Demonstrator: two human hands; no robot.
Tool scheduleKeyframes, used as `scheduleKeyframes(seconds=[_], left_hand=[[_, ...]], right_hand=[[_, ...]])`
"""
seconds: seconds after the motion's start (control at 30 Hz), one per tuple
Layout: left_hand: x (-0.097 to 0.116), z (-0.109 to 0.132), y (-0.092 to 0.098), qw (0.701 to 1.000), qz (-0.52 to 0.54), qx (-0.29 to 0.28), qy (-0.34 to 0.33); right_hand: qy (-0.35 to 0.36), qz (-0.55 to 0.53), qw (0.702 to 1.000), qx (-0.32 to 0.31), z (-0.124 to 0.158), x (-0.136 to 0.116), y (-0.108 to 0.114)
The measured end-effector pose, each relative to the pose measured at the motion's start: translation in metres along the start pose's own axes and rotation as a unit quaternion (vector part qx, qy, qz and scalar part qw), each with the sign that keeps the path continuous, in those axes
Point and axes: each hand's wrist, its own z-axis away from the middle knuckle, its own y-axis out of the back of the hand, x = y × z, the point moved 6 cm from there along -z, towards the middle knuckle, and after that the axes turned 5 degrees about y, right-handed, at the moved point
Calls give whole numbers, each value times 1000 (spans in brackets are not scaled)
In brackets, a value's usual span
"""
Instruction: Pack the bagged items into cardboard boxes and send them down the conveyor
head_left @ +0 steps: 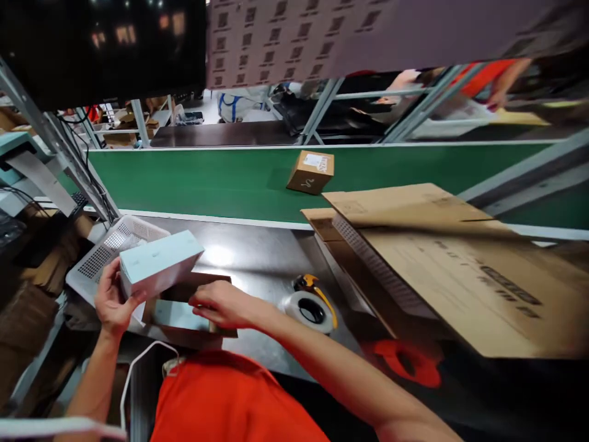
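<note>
My left hand is closed around the side of a pale blue box, tilted and raised over the left end of an open carton. The small brown carton lies on the metal bench right in front of my body. Inside it rests a second pale blue box. Over the carton's right side is my right hand, with fingers curled and pressed together at the inner box. The fingertips are partly hidden, so what they grip cannot be made out.
A white perforated basket sits left. On the bench are a tape roll and a yellow tape dispenser. Large flattened cardboard leans at right. A taped carton stands on the green conveyor behind.
</note>
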Motion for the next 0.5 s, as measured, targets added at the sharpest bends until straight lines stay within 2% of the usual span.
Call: scheduleKeyframes(seconds=[0.1, 0.13, 0.23, 0.3, 0.37, 0.4, 0.47, 0.5], left_hand=[[16, 10, -2, 998, -1, -61, -28], [20, 12, -4, 995, 1, -92, -31], [14, 9, -8, 984, 15, -177, 9], [-11, 5, -3, 982, 13, -162, 92], [-53, 8, 5, 969, -6, -95, 229], [-75, 15, 6, 951, -18, -69, 300], [-112, 37, -4, 913, -17, -68, 402], [-124, 49, -14, 900, -3, -88, 427]], right_hand=[[47, 91, 985, 138, 6, -27, 44], [46, 129, 978, 159, 4, -31, 51], [3, 171, 980, 106, -6, -27, 43], [-44, 177, 980, 76, -9, -15, 26], [-99, 205, 972, 62, -7, 1, 7], [-121, 221, 966, 55, -5, 9, -4], [-145, 243, 959, 31, -2, 23, -28], [-148, 249, 957, 17, -1, 30, -40]])
